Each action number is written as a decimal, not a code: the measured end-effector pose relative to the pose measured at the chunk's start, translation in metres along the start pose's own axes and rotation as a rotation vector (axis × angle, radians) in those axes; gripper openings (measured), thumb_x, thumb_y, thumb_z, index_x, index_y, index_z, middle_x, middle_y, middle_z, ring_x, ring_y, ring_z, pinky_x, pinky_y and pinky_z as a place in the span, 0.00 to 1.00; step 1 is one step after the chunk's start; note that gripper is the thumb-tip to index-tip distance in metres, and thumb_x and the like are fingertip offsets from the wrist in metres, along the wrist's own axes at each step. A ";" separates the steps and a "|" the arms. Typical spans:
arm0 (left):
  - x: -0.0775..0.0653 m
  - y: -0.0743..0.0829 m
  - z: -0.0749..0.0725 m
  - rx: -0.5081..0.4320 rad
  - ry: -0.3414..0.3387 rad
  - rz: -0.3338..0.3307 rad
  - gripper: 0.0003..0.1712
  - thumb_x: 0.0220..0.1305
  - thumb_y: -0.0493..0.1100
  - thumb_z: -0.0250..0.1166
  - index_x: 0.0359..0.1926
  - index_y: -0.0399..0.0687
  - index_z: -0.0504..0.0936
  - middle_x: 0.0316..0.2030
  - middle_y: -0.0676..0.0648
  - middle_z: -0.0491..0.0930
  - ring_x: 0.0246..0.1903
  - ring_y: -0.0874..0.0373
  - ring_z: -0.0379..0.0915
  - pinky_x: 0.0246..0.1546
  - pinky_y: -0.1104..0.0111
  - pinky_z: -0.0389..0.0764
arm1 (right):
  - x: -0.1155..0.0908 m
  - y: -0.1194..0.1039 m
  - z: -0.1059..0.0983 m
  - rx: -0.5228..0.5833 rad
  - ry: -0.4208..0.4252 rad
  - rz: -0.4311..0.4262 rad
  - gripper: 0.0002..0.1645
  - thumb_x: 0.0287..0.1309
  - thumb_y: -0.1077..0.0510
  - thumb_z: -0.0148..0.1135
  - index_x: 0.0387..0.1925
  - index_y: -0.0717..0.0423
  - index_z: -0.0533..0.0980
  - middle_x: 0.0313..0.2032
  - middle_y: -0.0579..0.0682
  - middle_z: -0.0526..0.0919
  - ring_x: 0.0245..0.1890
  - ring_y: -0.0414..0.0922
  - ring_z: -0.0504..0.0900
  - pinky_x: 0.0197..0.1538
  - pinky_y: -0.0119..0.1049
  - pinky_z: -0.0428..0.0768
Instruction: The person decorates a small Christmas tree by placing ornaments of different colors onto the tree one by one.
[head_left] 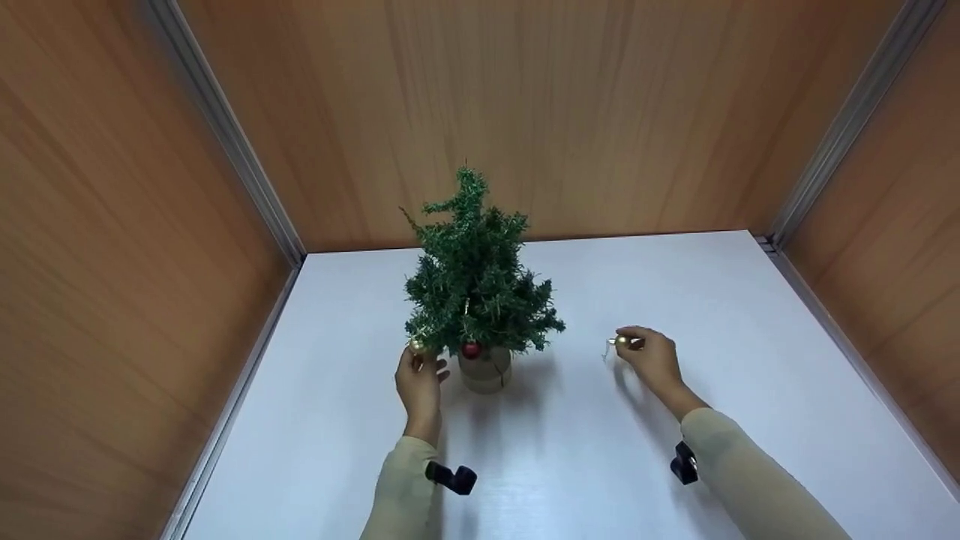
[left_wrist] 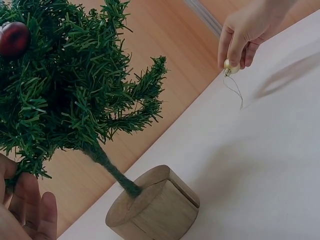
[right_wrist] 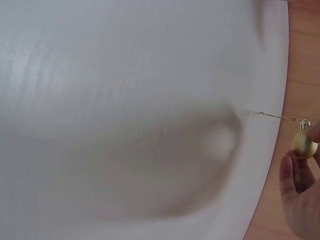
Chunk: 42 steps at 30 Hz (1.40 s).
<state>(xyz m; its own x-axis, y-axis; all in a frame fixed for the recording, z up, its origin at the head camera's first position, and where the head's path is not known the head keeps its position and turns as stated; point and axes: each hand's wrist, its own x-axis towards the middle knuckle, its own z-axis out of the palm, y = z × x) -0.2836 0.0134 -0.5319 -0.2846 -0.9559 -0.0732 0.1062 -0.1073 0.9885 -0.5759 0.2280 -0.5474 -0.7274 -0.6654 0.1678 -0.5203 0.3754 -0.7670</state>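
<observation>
A small artificial Christmas tree [head_left: 480,277] stands upright in a round wooden base [left_wrist: 155,210]. A red bauble [head_left: 471,350] hangs low at its front. By the tree's lower left branches, my left hand [head_left: 420,386] pinches a gold bauble [head_left: 416,345] between thumb and finger; only part of this hand [left_wrist: 27,207] appears in the left wrist view, with its grip out of sight. Off to the right of the tree, my right hand [head_left: 654,364] holds another gold bauble [right_wrist: 304,145] by its round body. A thin string loop [left_wrist: 236,90] dangles free from that bauble's cap.
The tree stands on a white table [head_left: 585,450]. Wood-grained panels [head_left: 570,112] rise behind it and on both sides, with metal strips along the corners. A black wrist camera [head_left: 451,478] sits on the left sleeve, another camera [head_left: 684,463] on the right.
</observation>
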 end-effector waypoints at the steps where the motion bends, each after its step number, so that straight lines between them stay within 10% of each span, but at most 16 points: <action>1: 0.000 0.000 0.000 -0.001 0.000 0.001 0.18 0.75 0.43 0.54 0.60 0.40 0.74 0.51 0.37 0.79 0.38 0.55 0.80 0.39 0.66 0.86 | -0.001 0.000 0.000 0.002 0.003 -0.001 0.17 0.61 0.62 0.64 0.52 0.62 0.81 0.45 0.57 0.85 0.44 0.50 0.82 0.41 0.26 0.81; 23: -0.002 -0.001 -0.001 0.040 0.022 -0.012 0.18 0.76 0.45 0.53 0.60 0.41 0.74 0.51 0.37 0.79 0.45 0.43 0.79 0.40 0.64 0.86 | -0.013 -0.016 0.002 0.067 0.134 -0.098 0.17 0.55 0.65 0.67 0.48 0.59 0.83 0.41 0.53 0.85 0.38 0.45 0.81 0.37 0.20 0.78; 42: -0.002 -0.002 -0.001 0.024 0.008 -0.015 0.19 0.74 0.47 0.56 0.60 0.42 0.75 0.51 0.38 0.80 0.39 0.53 0.80 0.40 0.65 0.86 | -0.020 -0.039 -0.003 0.149 0.169 -0.126 0.16 0.56 0.66 0.67 0.48 0.57 0.83 0.42 0.51 0.86 0.37 0.43 0.82 0.39 0.20 0.80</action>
<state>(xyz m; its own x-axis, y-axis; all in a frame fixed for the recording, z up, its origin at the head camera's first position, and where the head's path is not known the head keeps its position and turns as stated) -0.2823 0.0156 -0.5343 -0.2786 -0.9563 -0.0889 0.0788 -0.1150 0.9902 -0.5428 0.2289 -0.5189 -0.7322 -0.5788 0.3590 -0.5488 0.1893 -0.8142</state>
